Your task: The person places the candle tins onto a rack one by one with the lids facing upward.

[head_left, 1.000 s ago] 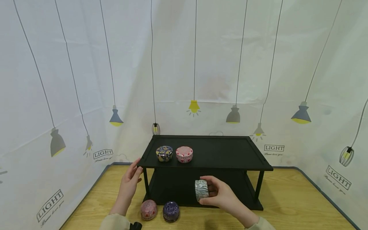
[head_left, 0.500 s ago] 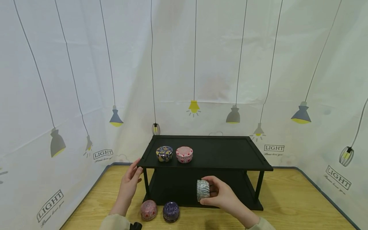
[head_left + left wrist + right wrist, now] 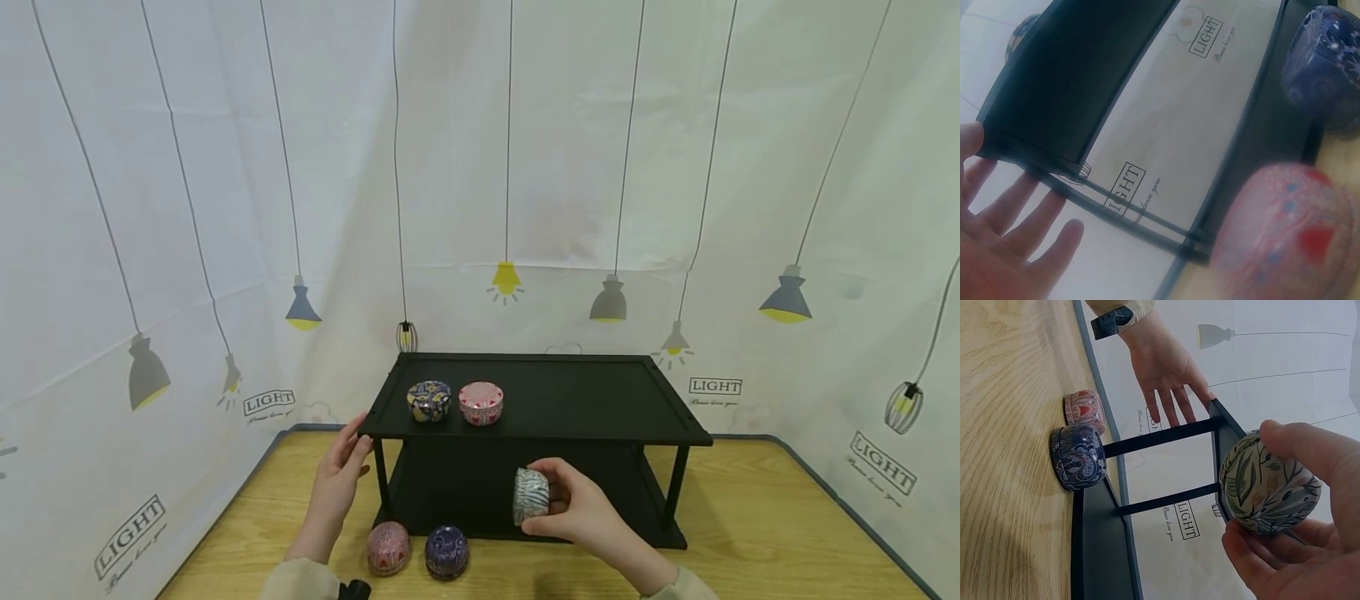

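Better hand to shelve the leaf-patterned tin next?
Right hand, probably: it grips the leaf-patterned tin near the two-tier black rack; the left hand is at the rack's left front corner.

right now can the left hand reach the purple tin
Probably yes: the left hand holds no tin, and nothing covers the purple tin, though a pink tin sits nearer.

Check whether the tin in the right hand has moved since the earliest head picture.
Yes, slightly: in the head view, the tin held in the right hand has shifted to the right against the black shelf.
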### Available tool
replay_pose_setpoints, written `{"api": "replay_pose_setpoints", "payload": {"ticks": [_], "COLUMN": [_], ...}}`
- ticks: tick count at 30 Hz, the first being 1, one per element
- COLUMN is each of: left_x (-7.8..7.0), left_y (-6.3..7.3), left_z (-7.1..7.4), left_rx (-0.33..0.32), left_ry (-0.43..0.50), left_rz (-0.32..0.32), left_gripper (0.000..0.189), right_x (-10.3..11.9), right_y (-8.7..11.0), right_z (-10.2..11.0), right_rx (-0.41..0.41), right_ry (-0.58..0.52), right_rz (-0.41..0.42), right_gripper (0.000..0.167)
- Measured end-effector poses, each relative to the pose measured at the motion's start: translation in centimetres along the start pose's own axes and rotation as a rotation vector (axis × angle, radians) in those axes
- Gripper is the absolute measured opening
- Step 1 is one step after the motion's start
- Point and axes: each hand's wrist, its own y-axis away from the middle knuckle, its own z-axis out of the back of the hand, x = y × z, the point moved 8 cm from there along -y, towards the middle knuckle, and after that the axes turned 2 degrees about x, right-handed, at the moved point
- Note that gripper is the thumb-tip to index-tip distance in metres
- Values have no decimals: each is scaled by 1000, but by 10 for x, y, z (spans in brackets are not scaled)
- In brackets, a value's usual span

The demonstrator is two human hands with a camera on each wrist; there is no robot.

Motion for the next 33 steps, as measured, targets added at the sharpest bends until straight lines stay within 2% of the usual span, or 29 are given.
{"api": "replay_pose_setpoints", "payload": {"ticks": [9, 17, 33], "left_x": [-2, 0, -2], "left_y": [0, 0, 1], "left_z": [0, 0, 0], "left_rx": [-1, -7, -6], "left_ry": [-6, -10, -10], "left_rz": [-7, 5, 2], "left_gripper": [51, 50, 49], "right_x": [4, 4, 10], "right_y": [-1, -1, 0], "right_z": [-1, -1, 2], "right_rx": [1, 21, 1], "right_ry": [-6, -9, 52], "right_rz": [4, 5, 39], "right_gripper": [64, 72, 64]}}
